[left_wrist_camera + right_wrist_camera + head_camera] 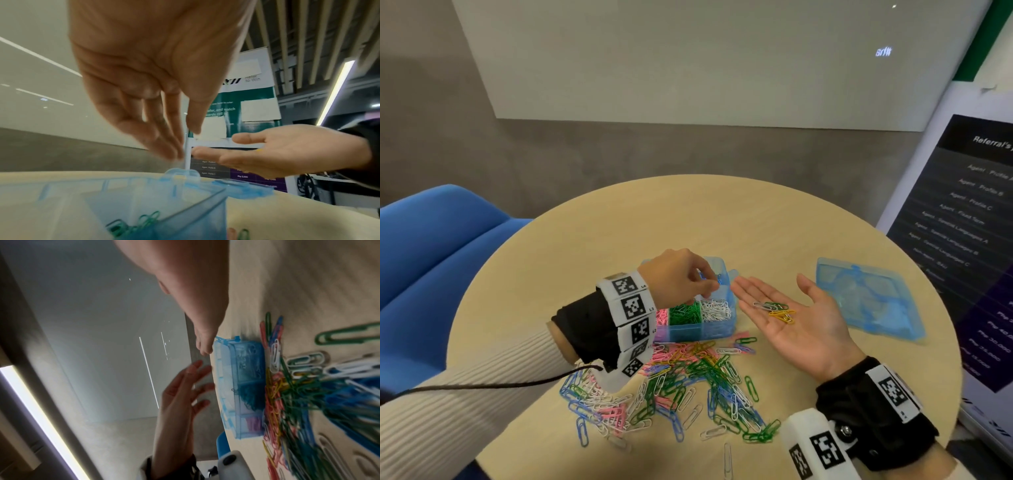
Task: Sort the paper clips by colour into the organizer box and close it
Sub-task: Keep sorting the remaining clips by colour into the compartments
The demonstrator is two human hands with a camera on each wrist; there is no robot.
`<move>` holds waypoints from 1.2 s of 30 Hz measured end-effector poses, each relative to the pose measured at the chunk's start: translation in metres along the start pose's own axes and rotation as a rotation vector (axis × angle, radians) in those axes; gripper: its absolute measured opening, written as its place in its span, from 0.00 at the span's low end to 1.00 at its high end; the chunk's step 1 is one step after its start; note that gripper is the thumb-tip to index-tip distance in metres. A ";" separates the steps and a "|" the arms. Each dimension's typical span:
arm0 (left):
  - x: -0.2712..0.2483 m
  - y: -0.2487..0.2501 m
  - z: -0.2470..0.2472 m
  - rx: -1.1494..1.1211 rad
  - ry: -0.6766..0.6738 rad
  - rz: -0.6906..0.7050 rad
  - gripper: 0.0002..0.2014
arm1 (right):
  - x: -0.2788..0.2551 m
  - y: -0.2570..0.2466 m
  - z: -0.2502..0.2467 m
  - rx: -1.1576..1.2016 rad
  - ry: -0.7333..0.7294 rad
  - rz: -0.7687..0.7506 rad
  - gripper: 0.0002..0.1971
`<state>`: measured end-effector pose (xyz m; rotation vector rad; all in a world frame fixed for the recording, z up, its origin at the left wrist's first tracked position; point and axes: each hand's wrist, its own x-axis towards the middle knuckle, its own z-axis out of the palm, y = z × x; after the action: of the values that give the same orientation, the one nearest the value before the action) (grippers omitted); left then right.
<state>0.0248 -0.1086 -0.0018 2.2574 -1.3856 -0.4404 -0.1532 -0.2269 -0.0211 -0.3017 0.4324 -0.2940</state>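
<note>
sorting in progress. left hand [681, 274], fingers pinched together, hovers over the translucent blue plastic organizer box [717, 323] on the round beige worktop [756, 219]; whether it holds a clip cannot be told. right hand [796, 320] lies flat, palm up, carrying a few yellow, green and white paper clips [777, 310]. next move likely calls for picking one colour from that palm. mixed loose clips [671, 387] remain; detached blue lid [866, 298] lies apart to the right. blue chair [431, 246], grey wall.

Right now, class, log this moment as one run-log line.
left hand: over organizer box, grip unclear | right hand: flat, paper clips on palm | lid: off | pile: unsorted
</note>
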 end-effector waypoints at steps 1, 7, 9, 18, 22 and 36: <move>-0.002 0.003 0.001 0.027 0.064 0.037 0.09 | 0.000 0.002 -0.001 -0.004 -0.012 0.013 0.34; -0.012 0.025 0.010 -0.017 0.154 0.327 0.07 | -0.002 0.013 0.001 -0.017 -0.069 0.038 0.40; -0.011 0.025 0.015 0.019 0.117 0.330 0.10 | -0.003 0.015 0.004 0.030 -0.108 0.067 0.42; -0.012 0.021 0.015 -0.027 0.179 0.252 0.06 | 0.000 0.016 -0.001 0.014 -0.053 0.001 0.40; -0.011 0.013 0.009 0.025 0.244 0.149 0.09 | 0.001 0.014 -0.003 -0.022 -0.018 -0.035 0.40; -0.011 0.036 0.024 0.082 0.052 0.263 0.03 | -0.002 0.020 0.000 0.085 -0.122 0.011 0.41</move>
<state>-0.0190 -0.1182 -0.0025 2.0928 -1.6709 -0.2401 -0.1503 -0.2076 -0.0274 -0.2329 0.3005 -0.2807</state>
